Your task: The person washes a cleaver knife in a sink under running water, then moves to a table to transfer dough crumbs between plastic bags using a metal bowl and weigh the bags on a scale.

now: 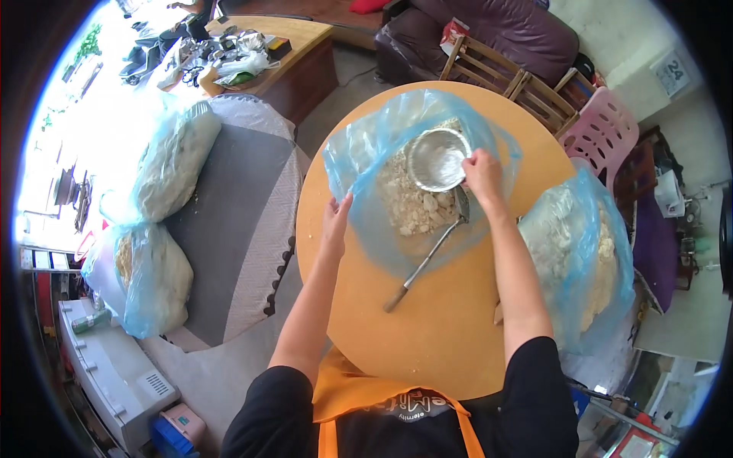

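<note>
An open blue translucent plastic bag [366, 131] lies on the round orange table [355, 326], holding pale, crumbly lumps [409, 209]. With my left hand [337, 220] I pinch the bag's near left edge. My right hand [484, 174] grips the rim of a round silvery metal bowl [436, 159] above the lumps. The bowl is tilted and has some whitish matter inside; what that is, I cannot tell. A metal scoop with a long handle [426, 260] rests at the bag's mouth, below the bowl. Its handle end reaches onto the tabletop.
Another filled blue bag [578, 257] stands to the right. Two more bags [174, 154] [157, 275] sit on a covered table [229, 172] at left. Folded wooden chairs [509, 86] and a pink plastic chair [607, 126] are beyond the round table. A person [192, 23] is at far left.
</note>
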{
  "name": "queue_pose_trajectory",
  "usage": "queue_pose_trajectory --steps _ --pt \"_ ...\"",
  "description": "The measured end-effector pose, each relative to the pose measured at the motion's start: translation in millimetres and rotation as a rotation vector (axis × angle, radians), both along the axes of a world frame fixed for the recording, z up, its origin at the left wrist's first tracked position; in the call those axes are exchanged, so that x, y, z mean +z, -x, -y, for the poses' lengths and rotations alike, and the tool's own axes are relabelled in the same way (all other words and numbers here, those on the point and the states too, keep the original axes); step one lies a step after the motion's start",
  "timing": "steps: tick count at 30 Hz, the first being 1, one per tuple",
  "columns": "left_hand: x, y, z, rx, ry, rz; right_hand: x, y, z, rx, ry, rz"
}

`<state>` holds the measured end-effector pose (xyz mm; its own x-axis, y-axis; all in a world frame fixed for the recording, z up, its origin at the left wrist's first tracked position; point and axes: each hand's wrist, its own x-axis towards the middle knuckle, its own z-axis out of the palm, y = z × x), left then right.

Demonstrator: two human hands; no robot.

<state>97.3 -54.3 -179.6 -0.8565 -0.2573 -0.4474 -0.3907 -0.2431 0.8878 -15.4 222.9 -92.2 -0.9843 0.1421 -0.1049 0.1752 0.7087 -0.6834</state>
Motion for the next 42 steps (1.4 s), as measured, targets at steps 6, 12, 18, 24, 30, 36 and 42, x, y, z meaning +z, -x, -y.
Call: queue_pose_trajectory --steps 6,12,18,24,30,36,42 --pt "-19.6 22.7 17.2 0.001 -0.111 -0.039 20.6 14.3 14.3 0.165 -0.552 -0.485" --pt "-95.3 47.9 -18.9 -0.083 0.683 0.02 -44.5 20.5 27.0 0.114 -0.506 -0.42" --pt "-72.5 47.0 -23.8 0.119 0.072 -0.067 -56.5 16.3 47.9 0.108 -0.435 -0.397" --pt "-32.8 70.9 -62.2 0.05 -0.292 0.065 -58.2 7.4 35.1 0.14 -0.475 -0.497" --pt "-44.1 86.8 -71.1 0.035 -0.496 0.127 -57.8 -10.9 50.1 0.155 -0.447 -0.442" --pt "-40.5 85.4 -83.6 0.073 -0.486 0.153 -60.7 -24.8 52.4 0.133 -0.392 -0.489" --pt "-58.2 86.0 -76.6 0.017 -0.526 0.089 -64.8 -28.6 59.3 0.138 -0.355 -0.518"
